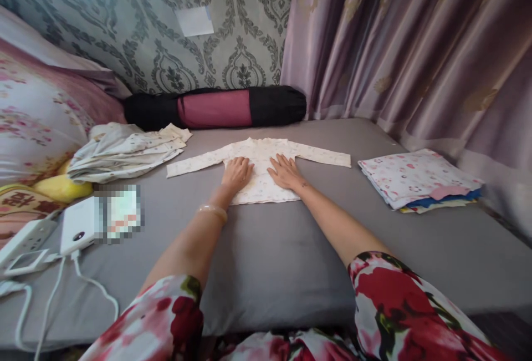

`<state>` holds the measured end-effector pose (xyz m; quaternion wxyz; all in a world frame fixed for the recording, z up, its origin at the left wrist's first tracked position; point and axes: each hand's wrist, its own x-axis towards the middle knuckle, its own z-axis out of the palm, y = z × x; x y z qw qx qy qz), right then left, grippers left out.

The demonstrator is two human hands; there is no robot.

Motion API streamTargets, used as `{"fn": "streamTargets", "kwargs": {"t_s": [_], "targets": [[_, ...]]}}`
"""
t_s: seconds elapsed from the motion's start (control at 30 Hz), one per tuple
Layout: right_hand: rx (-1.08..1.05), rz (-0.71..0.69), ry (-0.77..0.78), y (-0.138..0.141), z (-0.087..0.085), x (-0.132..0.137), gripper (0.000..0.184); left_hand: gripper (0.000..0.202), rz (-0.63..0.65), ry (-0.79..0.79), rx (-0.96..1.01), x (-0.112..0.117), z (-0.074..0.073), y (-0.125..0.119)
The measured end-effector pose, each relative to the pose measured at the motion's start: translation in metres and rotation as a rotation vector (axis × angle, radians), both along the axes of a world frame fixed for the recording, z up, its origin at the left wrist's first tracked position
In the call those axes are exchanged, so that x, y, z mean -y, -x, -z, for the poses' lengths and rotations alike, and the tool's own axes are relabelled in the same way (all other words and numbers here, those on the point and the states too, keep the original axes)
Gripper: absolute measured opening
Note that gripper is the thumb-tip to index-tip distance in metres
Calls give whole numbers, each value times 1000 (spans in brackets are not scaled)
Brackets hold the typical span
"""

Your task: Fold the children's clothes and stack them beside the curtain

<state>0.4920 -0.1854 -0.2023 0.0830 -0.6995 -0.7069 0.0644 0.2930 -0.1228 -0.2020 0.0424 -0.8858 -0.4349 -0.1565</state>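
A small white long-sleeved shirt (pixel 260 175) with a faint print lies spread on the grey sheet (pixel 266 261), its sleeves stretched out to both sides. On the left part of its body rests my left hand (pixel 238 174), palm down with the fingers extended. My right hand (pixel 286 172) lies flat on the right part, fingers spread. Neither hand grips the cloth. The neckline faces away from me, and the bottom hem is nearest.
Folded printed cloths (pixel 419 178) are stacked at right. Crumpled pale clothing (pixel 128 150) lies at left, near a power bank (pixel 78 225), cables and a power strip (pixel 31 242). A black and maroon long bag (pixel 216 108) lines the wall beside curtains (pixel 353 34).
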Motion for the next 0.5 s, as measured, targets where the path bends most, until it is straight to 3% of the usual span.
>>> {"fn": "streamTargets", "kwargs": {"t_s": [0.1,0.2,0.37,0.5], "targets": [[12,-76,8,2,-4,22,60,38,148,49,-29,7,0,6],[24,-164,40,5,-7,46,61,40,167,69,-23,15,5,19],[-21,-291,51,9,-13,80,50,41,-33,157,-110,39,2,36],[-132,-401,154,25,-23,95,51,29,-180,189,-120,60,-6,28]]}}
